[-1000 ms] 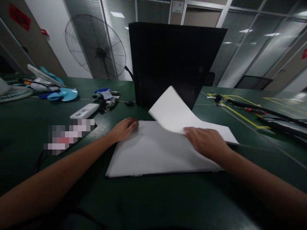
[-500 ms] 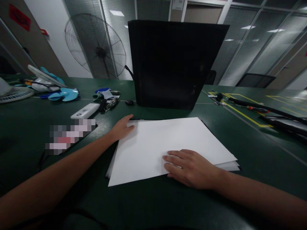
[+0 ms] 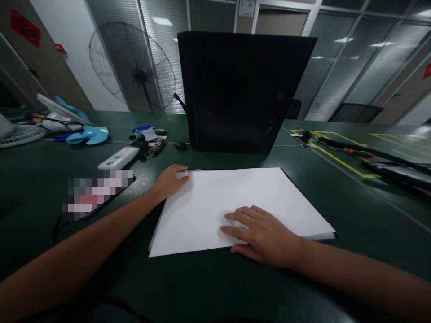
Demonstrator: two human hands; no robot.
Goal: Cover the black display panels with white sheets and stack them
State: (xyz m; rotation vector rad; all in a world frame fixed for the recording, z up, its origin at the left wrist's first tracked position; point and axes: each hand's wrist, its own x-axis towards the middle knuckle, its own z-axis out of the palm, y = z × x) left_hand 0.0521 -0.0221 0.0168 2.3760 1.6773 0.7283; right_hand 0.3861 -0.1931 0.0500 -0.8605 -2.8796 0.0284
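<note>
A large white sheet of paper (image 3: 208, 202) lies flat over a stack with a dark edge, whose lower layers (image 3: 321, 235) peep out at the near right. At the sheet's far left corner is my left hand (image 3: 171, 181), thumb stretched onto the paper and apart from the fingers, which lie along the corner. My right hand (image 3: 264, 233) rests palm down on the near edge, fingers spread, the thumb close to the paper's border. Neither hand has anything gripped that I can see.
A big black box-like object (image 3: 245, 94) stands behind the paper. To the left lie a blurred-out phone-like item (image 3: 101, 193), a white device (image 3: 118, 158), keys (image 3: 155, 146) and blue fan blades (image 3: 90, 134). Black rods (image 3: 353, 152) lie at the right on the green table (image 3: 208, 287).
The sheet has turned slightly and now lines up more closely with the stack below. My right hand has shifted a little left, with its fingers spread wider. My left hand stays at the corner.
</note>
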